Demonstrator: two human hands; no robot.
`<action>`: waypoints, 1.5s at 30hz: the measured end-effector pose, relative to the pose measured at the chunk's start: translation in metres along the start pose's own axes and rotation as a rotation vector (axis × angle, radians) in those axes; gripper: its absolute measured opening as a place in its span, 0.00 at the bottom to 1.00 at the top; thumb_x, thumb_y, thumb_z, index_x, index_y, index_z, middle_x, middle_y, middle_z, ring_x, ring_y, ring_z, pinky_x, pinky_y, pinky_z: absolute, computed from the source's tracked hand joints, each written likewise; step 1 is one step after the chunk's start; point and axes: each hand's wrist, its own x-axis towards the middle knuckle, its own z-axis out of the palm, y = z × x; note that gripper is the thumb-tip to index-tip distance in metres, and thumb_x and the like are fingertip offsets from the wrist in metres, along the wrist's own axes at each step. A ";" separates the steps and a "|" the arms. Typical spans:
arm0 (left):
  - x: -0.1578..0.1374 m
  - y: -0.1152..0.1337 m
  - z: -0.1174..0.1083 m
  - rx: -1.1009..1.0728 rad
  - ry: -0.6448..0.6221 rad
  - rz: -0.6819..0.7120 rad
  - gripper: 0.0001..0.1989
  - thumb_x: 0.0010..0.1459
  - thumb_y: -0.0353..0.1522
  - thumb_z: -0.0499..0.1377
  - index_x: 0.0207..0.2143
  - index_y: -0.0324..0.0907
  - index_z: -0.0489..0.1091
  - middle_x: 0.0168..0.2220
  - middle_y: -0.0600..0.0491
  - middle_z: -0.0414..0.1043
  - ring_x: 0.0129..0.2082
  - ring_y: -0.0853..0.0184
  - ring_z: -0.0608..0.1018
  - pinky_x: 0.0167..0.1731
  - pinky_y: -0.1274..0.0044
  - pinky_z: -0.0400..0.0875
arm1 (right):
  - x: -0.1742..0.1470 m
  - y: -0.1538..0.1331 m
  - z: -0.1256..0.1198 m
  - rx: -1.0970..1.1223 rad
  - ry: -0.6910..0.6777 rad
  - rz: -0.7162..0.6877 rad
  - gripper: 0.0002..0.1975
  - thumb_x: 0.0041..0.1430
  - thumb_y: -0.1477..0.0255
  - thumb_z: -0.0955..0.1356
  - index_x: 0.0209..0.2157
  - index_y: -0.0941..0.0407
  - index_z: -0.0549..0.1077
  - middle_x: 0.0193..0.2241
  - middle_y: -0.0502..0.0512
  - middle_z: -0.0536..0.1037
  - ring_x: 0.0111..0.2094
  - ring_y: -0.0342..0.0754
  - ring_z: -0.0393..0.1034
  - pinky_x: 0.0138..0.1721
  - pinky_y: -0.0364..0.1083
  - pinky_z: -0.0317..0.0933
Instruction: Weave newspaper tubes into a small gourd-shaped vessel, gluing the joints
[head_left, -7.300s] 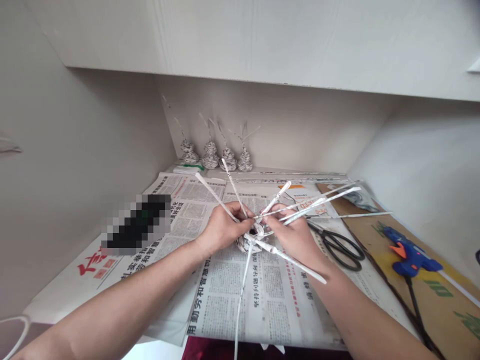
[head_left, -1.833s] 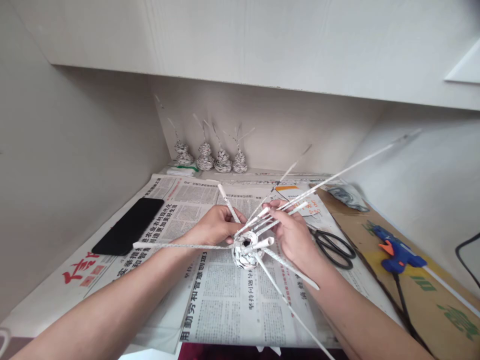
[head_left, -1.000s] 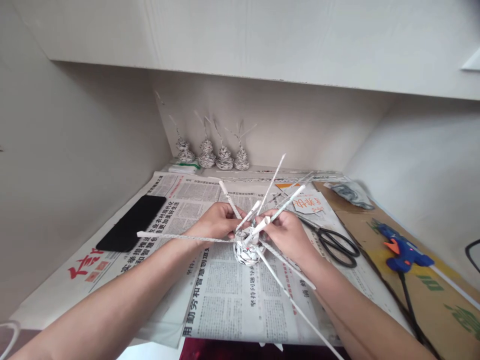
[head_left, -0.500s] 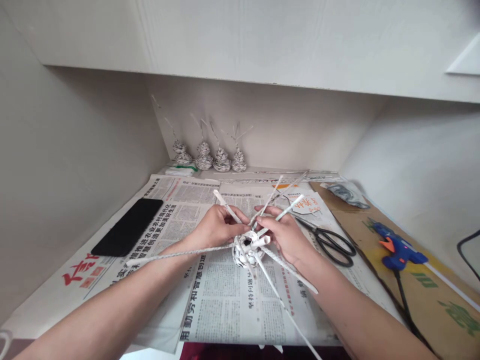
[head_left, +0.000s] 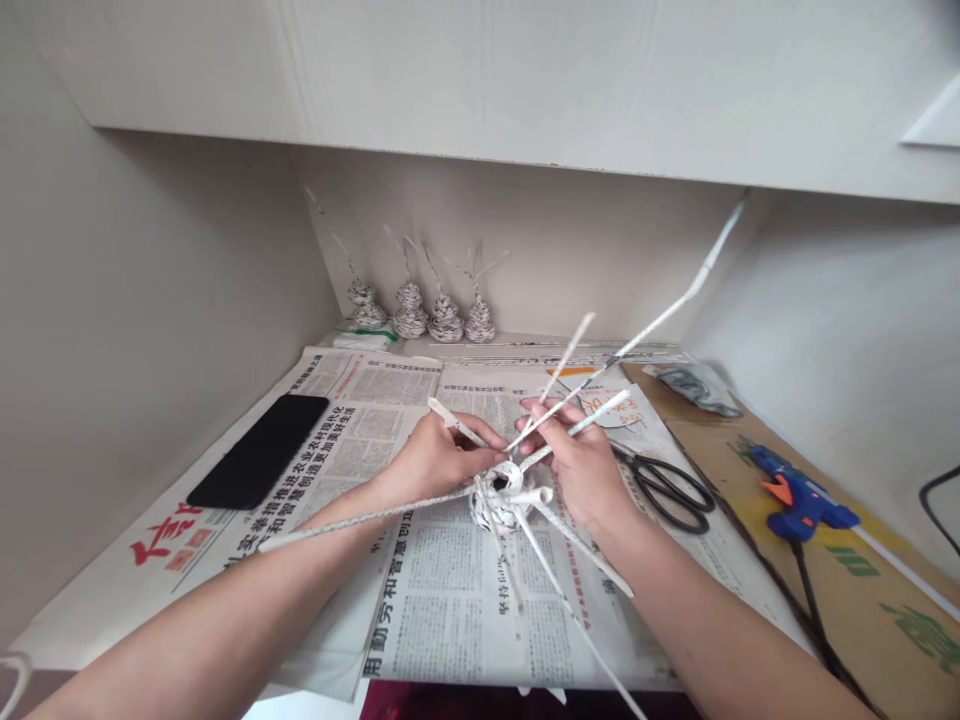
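Two bare hands meet over a small, round, hollow piece woven from black-and-white rolled newspaper [head_left: 489, 512], which sits low between them, just on the wearer's side of the fingertips. Its dark round opening faces up, and pale paper spokes fan out from it on all sides.

The left hand [head_left: 444, 448] is nearer, touching the piece. Its thumb and fingers close on the far-left edge, though what exactly lies between the tips is hidden. One spoke stretches left from the piece, across that forearm.

The right hand [head_left: 574, 455] is just beyond the opening and to its right, thumb and fingers pinching a long, thin, white rolled-paper strand [head_left: 660, 320]. That strand's long axis runs from the far rim, beside the left thumb, up and away to the right, well past the right hand. The piece therefore lies down and to the left of the right hand, and to the near right of the left hand.

Below is a printed newspaper sheet [head_left: 450, 620]; well to the right rests a blue plastic glue gun with an orange tip [head_left: 806, 507].
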 end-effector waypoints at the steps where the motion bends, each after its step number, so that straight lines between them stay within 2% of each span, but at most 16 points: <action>1: 0.000 0.000 0.000 0.013 0.007 0.025 0.10 0.46 0.33 0.67 0.31 0.36 0.78 0.28 0.48 0.79 0.26 0.68 0.77 0.27 0.78 0.71 | 0.000 0.001 0.000 -0.029 -0.010 0.038 0.14 0.53 0.61 0.72 0.38 0.55 0.74 0.24 0.48 0.74 0.22 0.42 0.67 0.23 0.41 0.61; 4: -0.001 0.001 -0.001 0.067 0.046 0.085 0.08 0.47 0.32 0.67 0.30 0.38 0.78 0.28 0.49 0.79 0.27 0.67 0.78 0.27 0.78 0.71 | -0.003 0.002 -0.001 -0.145 -0.065 0.045 0.14 0.52 0.66 0.72 0.41 0.55 0.75 0.22 0.47 0.74 0.23 0.43 0.68 0.26 0.42 0.63; 7: -0.002 0.005 -0.001 0.101 0.099 0.090 0.05 0.46 0.30 0.66 0.29 0.38 0.78 0.28 0.49 0.79 0.27 0.66 0.78 0.27 0.78 0.71 | -0.007 -0.001 0.000 -0.186 -0.090 0.018 0.14 0.50 0.70 0.72 0.40 0.54 0.74 0.26 0.48 0.77 0.26 0.44 0.71 0.29 0.43 0.65; 11: -0.005 0.009 0.001 0.141 0.148 0.078 0.04 0.47 0.27 0.64 0.29 0.38 0.79 0.28 0.50 0.80 0.28 0.66 0.78 0.27 0.79 0.70 | -0.011 -0.004 0.001 -0.229 -0.043 0.003 0.13 0.47 0.70 0.73 0.37 0.55 0.73 0.31 0.50 0.78 0.30 0.46 0.74 0.32 0.43 0.66; 14: -0.006 0.011 0.001 0.134 0.169 0.071 0.04 0.47 0.26 0.64 0.28 0.38 0.79 0.27 0.51 0.79 0.28 0.66 0.78 0.26 0.80 0.69 | -0.011 -0.003 0.002 -0.221 -0.101 0.015 0.11 0.49 0.70 0.73 0.36 0.55 0.73 0.29 0.49 0.78 0.29 0.45 0.73 0.32 0.43 0.66; 17: -0.006 0.013 0.001 0.130 0.154 0.057 0.05 0.47 0.26 0.63 0.28 0.37 0.78 0.26 0.51 0.79 0.27 0.67 0.78 0.26 0.80 0.69 | -0.011 0.001 0.003 -0.176 -0.132 0.050 0.10 0.49 0.69 0.73 0.34 0.55 0.72 0.26 0.49 0.78 0.25 0.45 0.72 0.29 0.43 0.65; 21: -0.004 0.011 0.000 0.112 0.127 -0.020 0.05 0.45 0.27 0.65 0.29 0.37 0.77 0.26 0.51 0.78 0.26 0.68 0.77 0.25 0.79 0.69 | -0.012 0.009 0.004 -0.094 -0.066 0.075 0.10 0.48 0.68 0.73 0.31 0.55 0.71 0.20 0.46 0.75 0.20 0.45 0.70 0.23 0.43 0.63; 26: 0.001 -0.001 -0.005 -0.107 0.049 -0.105 0.15 0.44 0.32 0.68 0.36 0.37 0.74 0.25 0.53 0.76 0.23 0.70 0.75 0.23 0.79 0.68 | -0.011 0.013 0.004 -0.033 -0.026 0.054 0.10 0.45 0.69 0.75 0.30 0.55 0.72 0.22 0.48 0.76 0.22 0.45 0.70 0.25 0.45 0.65; 29: 0.004 -0.006 -0.004 -0.227 0.004 -0.147 0.13 0.44 0.34 0.69 0.33 0.37 0.74 0.21 0.56 0.72 0.18 0.74 0.70 0.20 0.81 0.63 | -0.011 0.011 0.004 -0.114 -0.005 0.019 0.09 0.45 0.70 0.74 0.29 0.55 0.72 0.23 0.48 0.76 0.22 0.45 0.70 0.26 0.45 0.65; 33: 0.003 -0.008 0.000 -0.235 0.045 -0.096 0.12 0.44 0.35 0.69 0.27 0.37 0.72 0.20 0.56 0.71 0.17 0.75 0.68 0.18 0.81 0.60 | -0.013 0.008 0.005 -0.246 -0.013 -0.021 0.08 0.46 0.71 0.73 0.29 0.55 0.72 0.23 0.49 0.75 0.23 0.45 0.70 0.26 0.44 0.63; 38: 0.001 -0.007 0.003 -0.164 0.099 0.002 0.12 0.48 0.36 0.68 0.27 0.37 0.70 0.21 0.56 0.71 0.20 0.74 0.70 0.21 0.81 0.62 | -0.015 0.007 0.006 -0.230 -0.038 0.018 0.06 0.47 0.72 0.71 0.29 0.55 0.71 0.21 0.47 0.74 0.21 0.44 0.68 0.23 0.43 0.61; 43: -0.001 -0.003 0.007 -0.231 0.091 -0.017 0.12 0.47 0.35 0.67 0.26 0.38 0.68 0.19 0.58 0.67 0.19 0.74 0.68 0.21 0.80 0.61 | -0.013 0.006 0.002 -0.289 -0.054 -0.027 0.04 0.45 0.75 0.69 0.24 0.54 0.69 0.19 0.45 0.71 0.22 0.43 0.65 0.24 0.42 0.57; 45: -0.001 -0.002 0.008 -0.235 0.104 -0.014 0.12 0.47 0.35 0.67 0.26 0.38 0.68 0.20 0.58 0.67 0.19 0.74 0.68 0.21 0.80 0.61 | -0.011 0.007 0.000 -0.298 -0.056 -0.005 0.03 0.44 0.75 0.68 0.23 0.54 0.69 0.18 0.44 0.70 0.21 0.43 0.63 0.23 0.43 0.56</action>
